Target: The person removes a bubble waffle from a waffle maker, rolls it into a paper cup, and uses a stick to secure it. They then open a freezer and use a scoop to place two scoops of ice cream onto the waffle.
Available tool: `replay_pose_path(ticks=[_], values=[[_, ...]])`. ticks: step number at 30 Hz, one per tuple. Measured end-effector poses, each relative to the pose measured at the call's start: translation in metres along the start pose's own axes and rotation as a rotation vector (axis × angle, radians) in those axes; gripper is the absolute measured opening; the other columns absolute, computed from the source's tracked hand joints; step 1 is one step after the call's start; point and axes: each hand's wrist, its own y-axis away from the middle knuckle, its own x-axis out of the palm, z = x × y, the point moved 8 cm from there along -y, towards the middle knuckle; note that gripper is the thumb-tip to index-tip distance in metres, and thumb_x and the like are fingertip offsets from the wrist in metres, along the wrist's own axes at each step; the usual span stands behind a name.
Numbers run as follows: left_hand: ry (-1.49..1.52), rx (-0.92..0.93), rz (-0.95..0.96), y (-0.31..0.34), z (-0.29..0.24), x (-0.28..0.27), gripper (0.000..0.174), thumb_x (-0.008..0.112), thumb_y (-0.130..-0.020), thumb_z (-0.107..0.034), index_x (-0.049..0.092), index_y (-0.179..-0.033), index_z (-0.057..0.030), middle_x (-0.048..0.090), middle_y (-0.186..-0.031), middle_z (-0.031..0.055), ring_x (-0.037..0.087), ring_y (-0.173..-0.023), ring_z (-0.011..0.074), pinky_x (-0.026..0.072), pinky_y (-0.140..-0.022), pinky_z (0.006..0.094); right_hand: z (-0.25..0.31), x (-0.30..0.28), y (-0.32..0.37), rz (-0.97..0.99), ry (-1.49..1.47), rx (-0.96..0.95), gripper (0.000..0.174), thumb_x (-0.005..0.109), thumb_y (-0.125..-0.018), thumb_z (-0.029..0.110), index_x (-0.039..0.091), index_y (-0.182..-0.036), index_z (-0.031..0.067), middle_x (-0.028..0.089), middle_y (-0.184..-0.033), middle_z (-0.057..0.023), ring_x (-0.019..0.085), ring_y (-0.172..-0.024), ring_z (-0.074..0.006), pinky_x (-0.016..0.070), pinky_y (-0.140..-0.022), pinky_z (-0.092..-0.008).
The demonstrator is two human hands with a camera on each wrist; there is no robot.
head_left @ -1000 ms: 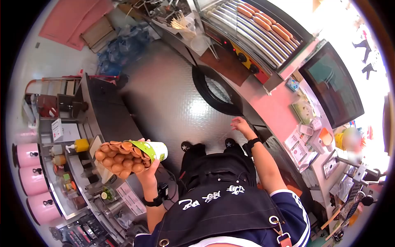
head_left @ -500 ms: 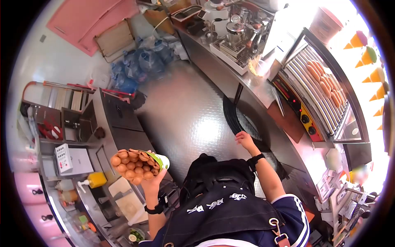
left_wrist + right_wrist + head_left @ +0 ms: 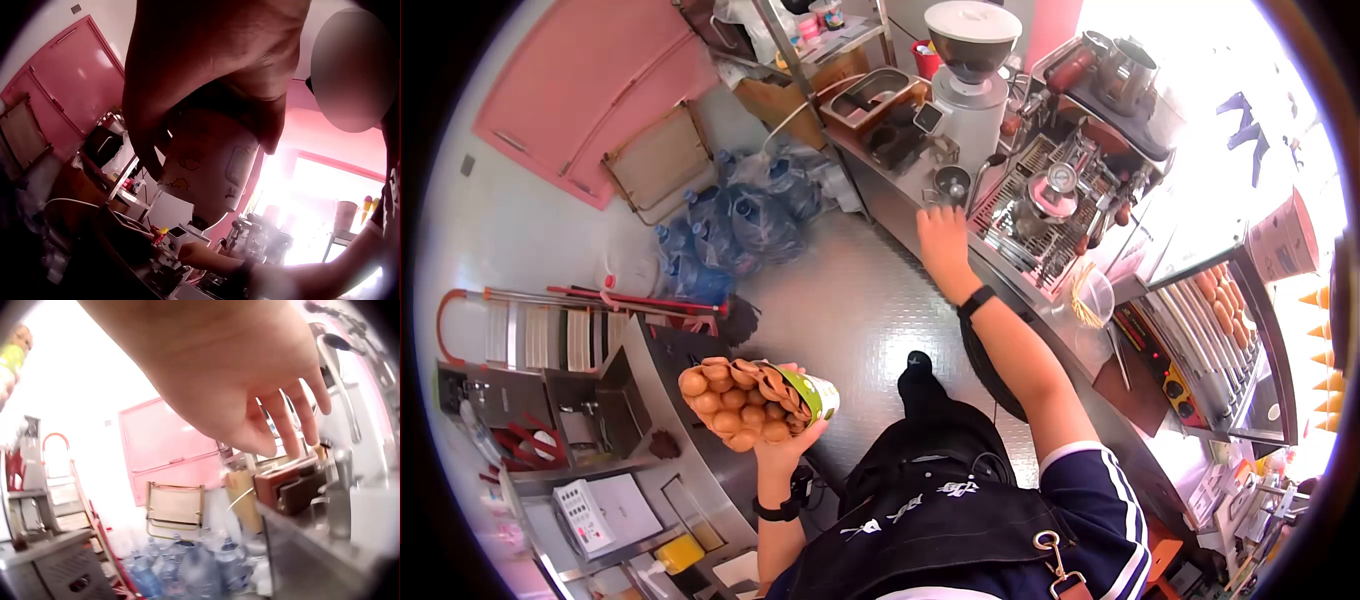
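My left hand (image 3: 783, 452) grips a green-and-white paper cup (image 3: 824, 394) holding a golden bubble waffle (image 3: 735, 405). In the head view the cup lies tilted, its waffle end toward the left. From beneath, the left wrist view shows the cup's printed base (image 3: 206, 172) with the fingers curled around it. My right hand (image 3: 945, 248) is stretched forward at the counter edge, fingers loosely extended and holding nothing. Just beyond its fingertips stands a small metal pitcher (image 3: 951, 183). In the right wrist view the fingers (image 3: 285, 428) hang spread above the counter.
An espresso machine (image 3: 1010, 215) and a coffee grinder (image 3: 975, 120) stand on the right-hand counter, with a sausage roller grill (image 3: 1205, 330) nearer. Blue water bottles (image 3: 725, 235) lie on the floor ahead. A sink (image 3: 615, 405) is on the left.
The view has moved along the aisle toward the espresso machine. My right arm has extended forward from near my waist to the counter. The left hand keeps holding the cupped waffle.
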Motion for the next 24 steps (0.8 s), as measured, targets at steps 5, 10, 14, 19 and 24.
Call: replay_pose_path(ticks=[5, 10, 14, 19, 24], values=[[0.120, -0.143, 0.021, -0.067, 0.014, -0.009, 0.102, 0.077, -0.064, 0.004, 0.018, -0.147, -0.0082, 0.039, -0.138, 0.0119, 0.044, -0.127, 0.0281, 0.0381, -0.106, 0.0430, -0.053, 0.095, -0.074, 0.425, 0.337, 0.228, 0.019, 0.057, -0.083, 0.018, 0.060, -0.099, 0.0077, 0.063, -0.094, -0.0151, 0.059, -0.095, -0.0329, 0.0487, -0.079, -0.0483], [0.116, -0.218, 0.094, -0.133, 0.047, -0.014, 0.095, 0.075, -0.066, 0.006, 0.023, -0.145, -0.0066, 0.040, -0.137, 0.0127, 0.044, -0.127, 0.0276, 0.0413, -0.104, 0.0423, -0.080, 0.149, -0.058, 0.553, 0.007, 0.371, 0.027, 0.057, -0.086, 0.019, 0.054, -0.104, -0.0013, 0.067, -0.089, -0.0173, 0.069, -0.081, -0.0314, 0.0547, -0.054, -0.0399], [0.158, -0.258, 0.207, -0.186, 0.073, -0.006, 0.090, 0.074, -0.067, 0.006, 0.027, -0.143, -0.0037, 0.041, -0.137, 0.0128, 0.045, -0.126, 0.0269, 0.0418, -0.104, 0.0414, -0.091, 0.137, -0.047, 0.393, -0.330, 0.558, 0.030, 0.056, -0.084, 0.011, 0.041, -0.102, -0.0080, 0.064, -0.074, -0.0288, 0.068, -0.071, -0.0373, 0.0545, -0.064, -0.0480], [0.128, -0.186, 0.560, -0.270, 0.097, 0.027, 0.095, 0.080, -0.066, -0.003, 0.024, -0.143, -0.0040, 0.049, -0.128, 0.0105, 0.051, -0.119, 0.0238, 0.0427, -0.101, 0.0366, -0.095, 0.114, -0.027, 0.202, -0.428, 0.819, 0.037, 0.054, -0.087, 0.018, 0.034, -0.107, -0.0063, 0.062, -0.070, -0.0269, 0.066, -0.061, -0.0368, 0.0508, -0.051, -0.0463], [0.243, -0.309, 0.940, -0.335, 0.132, 0.059, 0.080, 0.079, -0.066, -0.003, 0.039, -0.135, -0.0070, 0.050, -0.127, 0.0050, 0.048, -0.121, 0.0192, 0.0371, -0.105, 0.0347, -0.059, 0.130, 0.012, -0.075, -1.435, 1.583, 0.026, 0.047, -0.096, 0.022, 0.036, -0.111, 0.0040, 0.053, -0.071, -0.0090, 0.053, -0.051, -0.0169, 0.0401, -0.041, -0.0334]])
